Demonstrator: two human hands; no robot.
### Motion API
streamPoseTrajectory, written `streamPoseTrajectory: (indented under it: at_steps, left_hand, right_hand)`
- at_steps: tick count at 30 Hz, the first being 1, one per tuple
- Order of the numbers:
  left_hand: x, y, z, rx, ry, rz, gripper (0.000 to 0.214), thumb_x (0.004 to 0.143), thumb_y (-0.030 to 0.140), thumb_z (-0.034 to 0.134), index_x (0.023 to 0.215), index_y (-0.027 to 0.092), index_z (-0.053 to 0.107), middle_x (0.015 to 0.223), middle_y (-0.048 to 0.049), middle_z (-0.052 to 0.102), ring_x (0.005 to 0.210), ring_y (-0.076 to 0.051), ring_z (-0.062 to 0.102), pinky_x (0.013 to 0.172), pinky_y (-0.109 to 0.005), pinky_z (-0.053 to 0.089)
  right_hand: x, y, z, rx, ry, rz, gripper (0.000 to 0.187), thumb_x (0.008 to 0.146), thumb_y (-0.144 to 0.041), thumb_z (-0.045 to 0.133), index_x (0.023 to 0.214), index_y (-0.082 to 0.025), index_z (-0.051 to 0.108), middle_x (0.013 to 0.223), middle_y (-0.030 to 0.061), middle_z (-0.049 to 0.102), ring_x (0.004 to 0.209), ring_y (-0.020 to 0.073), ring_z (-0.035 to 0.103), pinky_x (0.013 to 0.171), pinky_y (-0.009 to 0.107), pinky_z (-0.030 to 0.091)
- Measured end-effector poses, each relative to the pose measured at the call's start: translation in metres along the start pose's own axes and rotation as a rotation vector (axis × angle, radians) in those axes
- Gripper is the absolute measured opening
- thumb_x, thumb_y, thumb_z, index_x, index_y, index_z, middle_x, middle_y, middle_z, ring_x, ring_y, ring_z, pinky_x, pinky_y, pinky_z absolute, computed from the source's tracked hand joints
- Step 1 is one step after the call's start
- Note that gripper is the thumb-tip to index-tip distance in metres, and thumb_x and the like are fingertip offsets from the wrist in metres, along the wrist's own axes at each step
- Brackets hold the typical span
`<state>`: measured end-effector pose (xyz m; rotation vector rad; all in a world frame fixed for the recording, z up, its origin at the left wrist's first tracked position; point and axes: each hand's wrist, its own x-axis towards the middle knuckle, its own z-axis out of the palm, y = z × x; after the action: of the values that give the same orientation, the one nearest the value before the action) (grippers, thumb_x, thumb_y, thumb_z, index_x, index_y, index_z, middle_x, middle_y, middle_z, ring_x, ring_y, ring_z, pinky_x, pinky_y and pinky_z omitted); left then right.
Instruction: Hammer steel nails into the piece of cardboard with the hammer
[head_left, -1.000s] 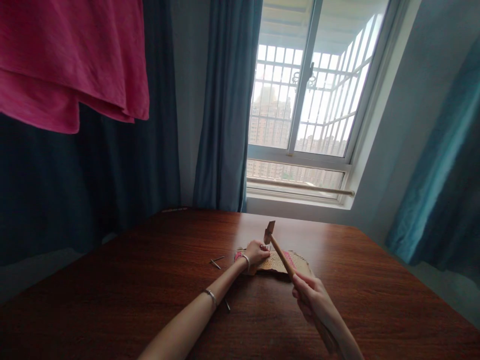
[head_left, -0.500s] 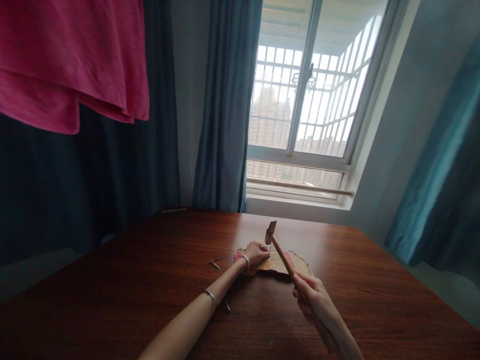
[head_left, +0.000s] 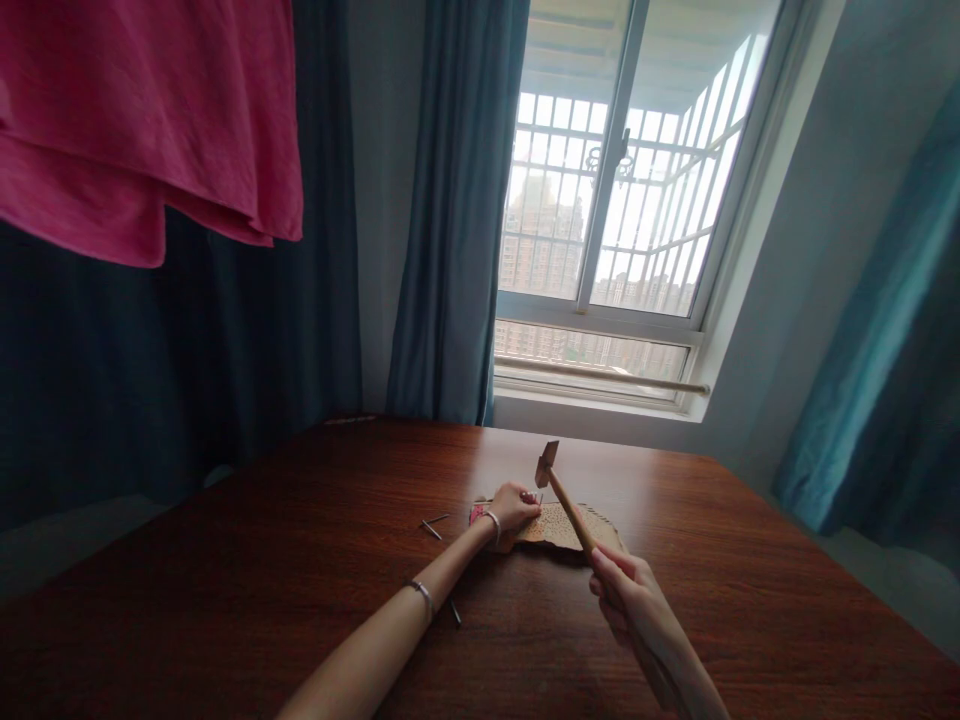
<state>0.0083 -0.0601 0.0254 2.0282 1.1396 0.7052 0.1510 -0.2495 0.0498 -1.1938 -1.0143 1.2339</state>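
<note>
My left hand point(head_left: 516, 507) rests at the left part of a tan, cardboard-like sheet point(head_left: 600, 522) dotted with many small holes. Its fingers pinch a thin metal pin point(head_left: 541, 499) that stands upright on the sheet; whether it is a nail or a punch is too small to tell. Closed around the wooden handle of a hammer point(head_left: 572, 512) is my right hand point(head_left: 630, 592), to the right and nearer to me. The hammer's head is raised just above the pin, apart from it. Pink marking shows on the sheet beside my left wrist.
Two thin metal rods point(head_left: 433, 527) lie crossed on the brown wooden table point(head_left: 300, 580), left of the sheet. Another rod point(head_left: 455, 613) lies beside my left forearm. Behind the table are a blue curtain point(head_left: 450, 220) and a barred window. A pink cloth point(head_left: 150, 130) hangs at upper left.
The hammer and my right hand have shifted slightly to the right. My left hand keeps its place with the pin.
</note>
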Motion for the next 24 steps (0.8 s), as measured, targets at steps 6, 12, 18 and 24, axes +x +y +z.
streamPoseTrajectory:
  at_steps: [6,12,18,24]
  left_hand:
    - [0.007,-0.010,0.006,0.017,-0.006,0.019,0.028,0.058,0.034,0.059,0.071,0.011,0.068,0.064,-0.0010,0.062,0.061,-0.013,0.052,0.056,-0.021,0.036]
    - [0.005,-0.009,0.003,0.036,0.015,0.025,0.025,0.058,0.033,0.059,0.068,0.012,0.068,0.062,-0.0009,0.062,0.061,-0.014,0.052,0.055,-0.021,0.037]
    - [0.011,-0.019,0.008,0.059,0.010,0.046,0.026,0.060,0.034,0.058,0.071,0.012,0.068,0.064,-0.0019,0.063,0.064,-0.015,0.054,0.057,-0.021,0.039]
    - [0.023,-0.031,0.010,0.066,-0.039,0.131,0.037,0.060,0.035,0.060,0.088,0.011,0.068,0.073,-0.0044,0.065,0.070,-0.018,0.058,0.061,-0.024,0.042]
  right_hand:
    - [0.004,0.002,-0.006,-0.046,0.033,0.001,0.038,0.074,-0.050,0.053,0.092,-0.017,0.052,0.053,-0.0055,0.046,0.026,0.0010,0.030,0.023,0.013,0.021]
    - [0.000,-0.004,-0.004,-0.051,-0.016,0.048,0.038,0.072,-0.051,0.055,0.089,-0.017,0.052,0.055,-0.0050,0.047,0.026,0.0013,0.032,0.022,0.013,0.020]
    - [0.002,-0.002,-0.006,-0.014,0.009,0.025,0.041,0.072,-0.051,0.055,0.096,-0.016,0.053,0.055,-0.0051,0.047,0.026,0.0009,0.030,0.023,0.013,0.020]
    - [0.007,0.001,-0.015,-0.054,0.125,-0.018,0.053,0.072,-0.048,0.055,0.114,-0.016,0.050,0.055,-0.0060,0.045,0.028,0.0023,0.032,0.024,0.014,0.022]
